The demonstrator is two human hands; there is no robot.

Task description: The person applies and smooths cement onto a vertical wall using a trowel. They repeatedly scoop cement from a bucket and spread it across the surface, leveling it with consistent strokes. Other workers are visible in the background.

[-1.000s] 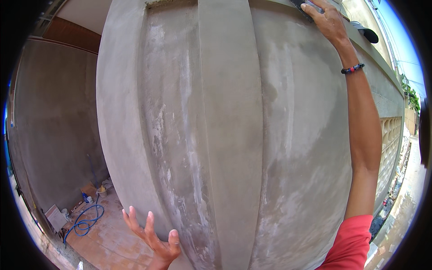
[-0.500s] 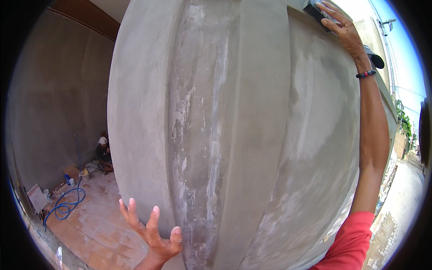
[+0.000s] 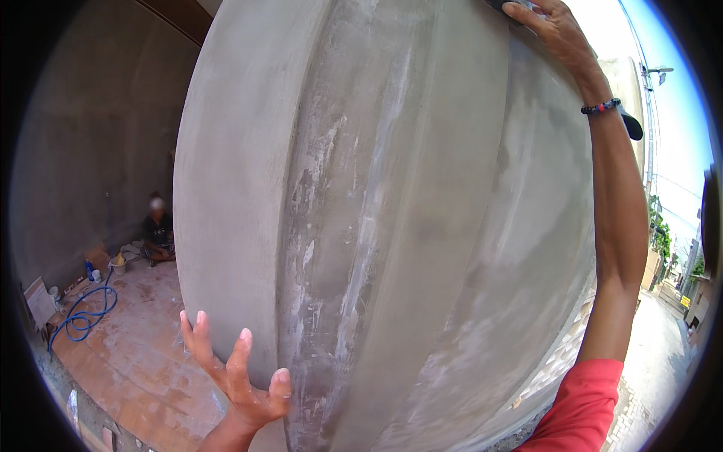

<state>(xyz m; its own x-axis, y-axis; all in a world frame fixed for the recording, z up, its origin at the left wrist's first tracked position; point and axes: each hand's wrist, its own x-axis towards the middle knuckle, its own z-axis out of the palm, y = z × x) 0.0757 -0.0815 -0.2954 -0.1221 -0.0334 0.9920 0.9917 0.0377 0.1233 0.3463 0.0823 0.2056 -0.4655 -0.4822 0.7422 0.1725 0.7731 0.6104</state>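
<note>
My right hand (image 3: 553, 34) is raised high against the grey plastered wall (image 3: 452, 196). It is closed around a dark sanding block (image 3: 497, 4), which is partly cut off by the upper edge of the view. A beaded bracelet (image 3: 601, 107) circles that wrist. Low on the left, my left hand (image 3: 245, 380) has its fingers spread and holds nothing. Its palm side is by the wall's rounded left edge, the thumb near a vertical groove. Whether the fingers press on the plaster I cannot tell. White streaks mark the recessed strip (image 3: 324, 226).
Through the opening on the left, a person (image 3: 157, 230) sits on a dusty tiled floor (image 3: 143, 324). A coiled blue hose (image 3: 83, 313), a small bucket (image 3: 118, 264) and a blue bottle (image 3: 89, 270) are close by. Outside on the right runs a sunlit paved lane (image 3: 651, 354).
My right hand and the sanding block have shifted left and up along the wall. My view has turned slightly; my left hand keeps its spread pose. The seated person now faces more this way.
</note>
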